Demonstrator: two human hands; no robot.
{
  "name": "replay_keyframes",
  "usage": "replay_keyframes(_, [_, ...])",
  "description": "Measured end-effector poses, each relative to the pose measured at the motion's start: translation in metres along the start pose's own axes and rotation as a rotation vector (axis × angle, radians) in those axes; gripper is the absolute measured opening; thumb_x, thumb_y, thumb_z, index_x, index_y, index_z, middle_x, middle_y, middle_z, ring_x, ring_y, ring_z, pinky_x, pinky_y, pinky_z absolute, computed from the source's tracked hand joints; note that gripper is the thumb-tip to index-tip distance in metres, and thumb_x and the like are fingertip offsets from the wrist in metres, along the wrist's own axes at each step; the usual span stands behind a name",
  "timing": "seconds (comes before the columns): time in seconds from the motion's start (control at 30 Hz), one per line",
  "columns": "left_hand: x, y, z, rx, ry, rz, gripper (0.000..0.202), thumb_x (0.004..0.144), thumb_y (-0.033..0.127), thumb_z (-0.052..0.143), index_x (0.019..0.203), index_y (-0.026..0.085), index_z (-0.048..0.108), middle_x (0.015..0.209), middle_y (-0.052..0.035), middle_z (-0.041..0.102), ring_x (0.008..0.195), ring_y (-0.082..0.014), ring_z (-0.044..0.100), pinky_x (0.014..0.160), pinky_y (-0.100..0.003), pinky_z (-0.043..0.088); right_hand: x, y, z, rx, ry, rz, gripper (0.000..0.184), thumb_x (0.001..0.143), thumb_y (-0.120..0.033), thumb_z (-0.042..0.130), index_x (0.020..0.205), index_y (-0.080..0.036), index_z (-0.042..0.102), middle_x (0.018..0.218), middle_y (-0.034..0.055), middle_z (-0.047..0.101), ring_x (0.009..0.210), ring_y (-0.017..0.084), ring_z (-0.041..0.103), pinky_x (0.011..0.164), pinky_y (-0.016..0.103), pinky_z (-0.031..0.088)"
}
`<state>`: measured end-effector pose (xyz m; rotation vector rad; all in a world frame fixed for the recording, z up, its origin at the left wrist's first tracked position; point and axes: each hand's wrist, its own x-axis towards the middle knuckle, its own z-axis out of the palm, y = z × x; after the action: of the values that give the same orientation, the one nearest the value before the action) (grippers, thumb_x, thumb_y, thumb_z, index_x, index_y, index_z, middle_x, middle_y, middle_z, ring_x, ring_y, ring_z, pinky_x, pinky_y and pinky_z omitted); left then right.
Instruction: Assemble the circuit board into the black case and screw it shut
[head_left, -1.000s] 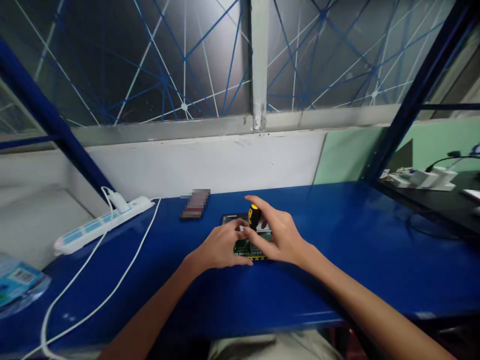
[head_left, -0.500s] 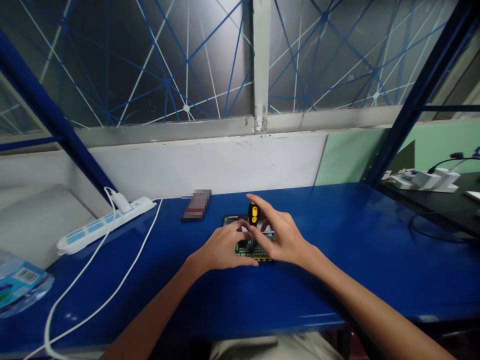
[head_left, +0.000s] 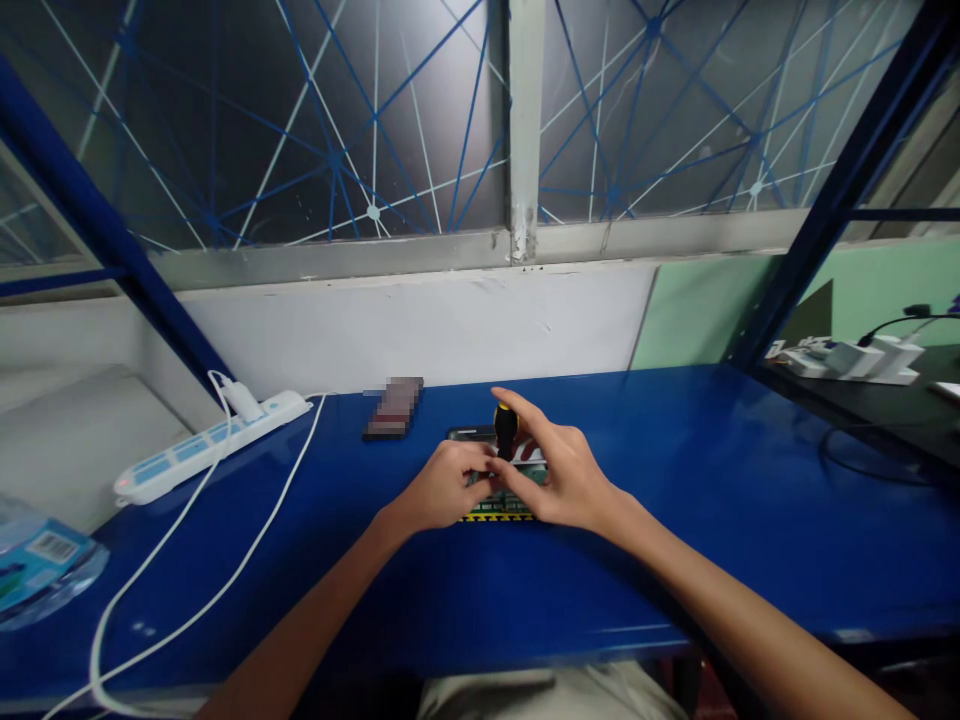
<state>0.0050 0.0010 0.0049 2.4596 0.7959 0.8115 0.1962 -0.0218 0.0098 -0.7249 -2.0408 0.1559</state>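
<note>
While the right hand [head_left: 571, 472] holds a screwdriver [head_left: 507, 428] upright between thumb and fingers, forefinger arched over its top, the left hand [head_left: 441, 486] has its fingertips narrowly together near the tool's lower end; whether they pinch anything cannot be told. Beneath both hands lies a green circuit board [head_left: 489, 505] on the blue table [head_left: 720, 480]. Work on it looks under way, but what is finished and what remains is hidden. The screwdriver is rounded, mostly black; the board flat, yellow along its near edge; the table smooth, glossy.
</note>
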Motion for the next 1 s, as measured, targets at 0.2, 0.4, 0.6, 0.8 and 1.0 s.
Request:
replay_keyframes(0.2, [0.000,0.005,-0.003,0.009,-0.047,-0.024,0.022,0.088,0.016,0.051,0.072,0.013,0.066,0.069,-0.0015,0.060,0.063,-0.0124,0.053,0.059,-0.022,0.039,-0.001,0.000,0.001,0.025,-0.005,0.028,0.070,0.084,-0.021,0.052,0.149,-0.020,0.024,0.087,0.0016,0.065,0.068,0.015,0.062,0.061,0.028,0.051])
replay_keyframes(0.4, [0.000,0.009,-0.004,0.037,-0.048,-0.011,0.024,0.087,0.019,0.052,0.066,0.014,0.062,0.062,0.0007,0.057,0.055,-0.0105,0.047,0.054,-0.021,0.035,-0.001,0.002,0.001,0.007,0.028,-0.004,0.067,0.085,-0.020,0.048,0.147,-0.021,0.026,0.089,0.0018,0.065,0.066,0.014,0.061,0.060,0.028,0.051])
replay_keyframes(0.6, [-0.001,0.002,0.001,0.068,0.087,-0.001,0.025,0.080,0.023,0.064,0.058,0.014,0.060,0.053,0.0039,0.051,0.049,-0.0077,0.040,0.051,-0.020,0.032,-0.001,0.001,0.001,-0.055,0.059,-0.019,0.063,0.086,-0.023,0.053,0.145,-0.020,0.031,0.084,0.0011,0.066,0.064,0.014,0.062,0.059,0.027,0.049])
replay_keyframes(0.8, [-0.001,0.001,0.000,0.044,0.044,0.000,0.017,0.081,0.019,0.064,0.065,0.014,0.066,0.060,0.0018,0.059,0.053,-0.0088,0.048,0.052,-0.019,0.035,-0.001,0.001,0.000,-0.096,0.063,-0.026,0.062,0.087,-0.030,0.057,0.143,-0.018,0.033,0.085,0.0019,0.067,0.063,0.014,0.062,0.058,0.026,0.048])
replay_keyframes(1.0, [0.000,0.006,-0.004,-0.001,0.001,0.020,0.023,0.085,0.021,0.061,0.064,0.014,0.065,0.064,0.0006,0.062,0.056,-0.0094,0.052,0.055,-0.019,0.037,0.000,-0.001,-0.003,-0.123,0.069,-0.060,0.059,0.089,-0.029,0.052,0.144,-0.017,0.032,0.088,0.0031,0.067,0.064,0.013,0.062,0.058,0.027,0.048])
